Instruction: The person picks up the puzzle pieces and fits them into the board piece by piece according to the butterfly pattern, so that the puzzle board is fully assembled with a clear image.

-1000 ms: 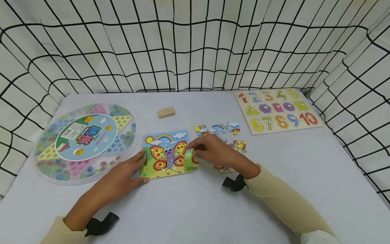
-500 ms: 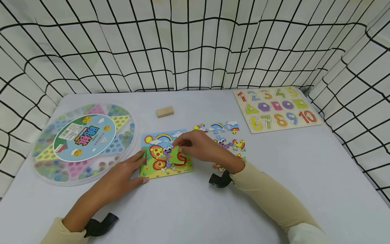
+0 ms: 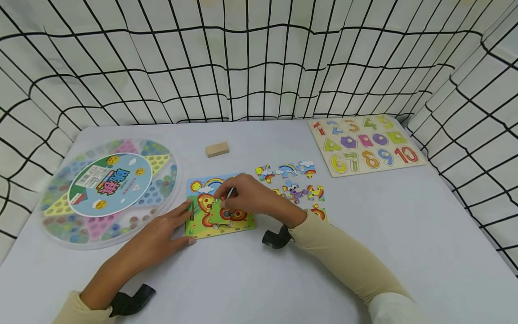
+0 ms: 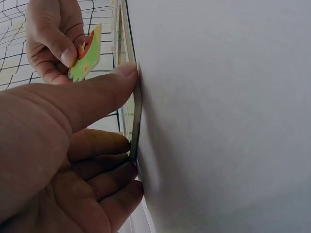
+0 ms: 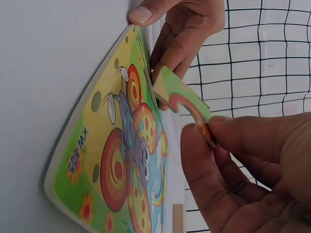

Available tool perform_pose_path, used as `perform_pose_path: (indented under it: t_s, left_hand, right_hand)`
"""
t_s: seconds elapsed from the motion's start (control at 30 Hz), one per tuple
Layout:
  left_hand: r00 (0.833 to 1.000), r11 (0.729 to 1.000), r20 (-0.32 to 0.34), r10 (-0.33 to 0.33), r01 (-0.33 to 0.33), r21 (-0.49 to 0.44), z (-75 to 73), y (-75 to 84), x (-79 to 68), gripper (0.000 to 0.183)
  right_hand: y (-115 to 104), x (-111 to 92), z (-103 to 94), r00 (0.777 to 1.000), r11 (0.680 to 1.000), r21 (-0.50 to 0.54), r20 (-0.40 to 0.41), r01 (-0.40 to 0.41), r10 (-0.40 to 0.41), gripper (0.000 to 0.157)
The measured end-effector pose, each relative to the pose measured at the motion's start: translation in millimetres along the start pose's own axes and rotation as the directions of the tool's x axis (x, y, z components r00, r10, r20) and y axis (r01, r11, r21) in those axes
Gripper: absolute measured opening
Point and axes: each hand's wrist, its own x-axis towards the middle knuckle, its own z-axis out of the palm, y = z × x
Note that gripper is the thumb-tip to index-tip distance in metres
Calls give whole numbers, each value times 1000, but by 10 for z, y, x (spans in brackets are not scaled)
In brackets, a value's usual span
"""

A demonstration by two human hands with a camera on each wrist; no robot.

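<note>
A butterfly picture puzzle board lies flat on the white table, left of centre. My left hand rests at its left side, fingers along the left edge and thumb at the near corner, as the left wrist view also shows. My right hand pinches a green puzzle piece with a red-orange curve between thumb and fingertips. That puzzle piece is tilted and held over the board, hiding part of the butterfly in the head view. Several loose puzzle pieces lie in rows just right of the board, some behind the right forearm.
A round Chinese checkers set with marbles lies on the left. Behind the board is a small wooden block. A wooden number puzzle sits at the back right. Black netting borders the table's far side.
My right hand has carried the green puzzle piece leftward, from the board's right edge to over its middle. The left hand has stayed at the board's left edge.
</note>
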Motion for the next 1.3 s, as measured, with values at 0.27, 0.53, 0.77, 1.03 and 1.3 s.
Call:
perform_pose_path:
  t_s: [0.27,0.53,0.77,1.03,1.3]
  left_hand:
    - [1000,1000,5,-3,3,7,-8,0,-8,67]
    - [1000,1000,6,2,-2,21,-14,-22,-20,67]
    - [1000,1000,5,7,-7,16,-11,-8,-13,66]
    - [1000,1000,14,-2,2,16,-16,1,-6,67]
    - [1000,1000,16,9,-9,21,-10,-10,-12,66]
  right_hand:
    - [3,123,120,999,998,-57,43,-21,24,17]
    - [-33,154,261,999,964,-264,46,16,-4,18]
    - [-35,148,284,992,936,-348,124,50,-6,32]
    - [-29,155,332,985,915,-386,162,120,-61,29]
    - [-68,199,372,990,938,-331,131,99,-58,37]
